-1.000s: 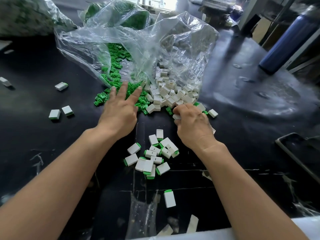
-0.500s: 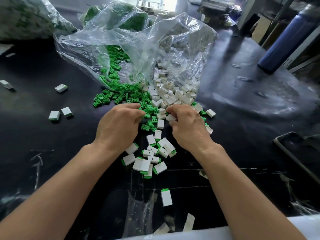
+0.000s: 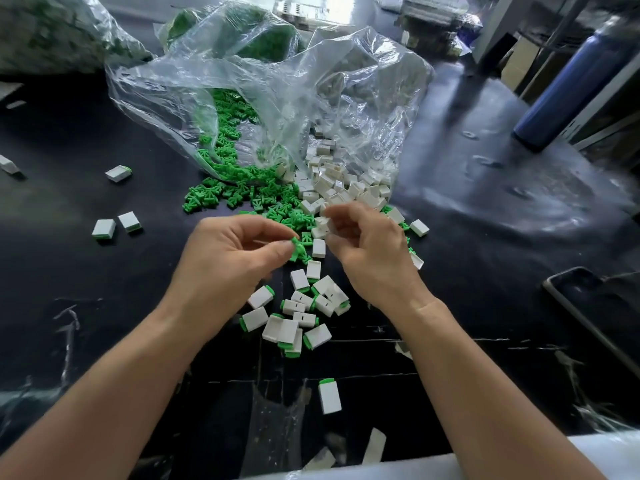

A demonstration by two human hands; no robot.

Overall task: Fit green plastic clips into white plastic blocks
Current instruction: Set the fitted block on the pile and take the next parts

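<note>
My left hand (image 3: 228, 258) pinches a green clip (image 3: 297, 249) between thumb and fingertips, lifted above the black table. My right hand (image 3: 367, 247) is just to its right, fingers curled round a white block (image 3: 323, 224) that is partly hidden by them. Loose green clips (image 3: 242, 192) spill from a clear plastic bag (image 3: 263, 84) behind my hands, with loose white blocks (image 3: 346, 188) beside them on the right. A pile of blocks with green clips fitted (image 3: 298, 317) lies between my wrists.
Single fitted blocks lie at the left (image 3: 117, 226) and near the front edge (image 3: 329, 396). A blue bottle (image 3: 561, 84) stands at the far right. A dark tray (image 3: 595, 306) sits at the right edge. Another bag of green parts (image 3: 52, 32) is at the back left.
My left hand left the green pile, closed on a clip and lifted it toward me. My right hand picked up a white block and raised it beside the clip.
</note>
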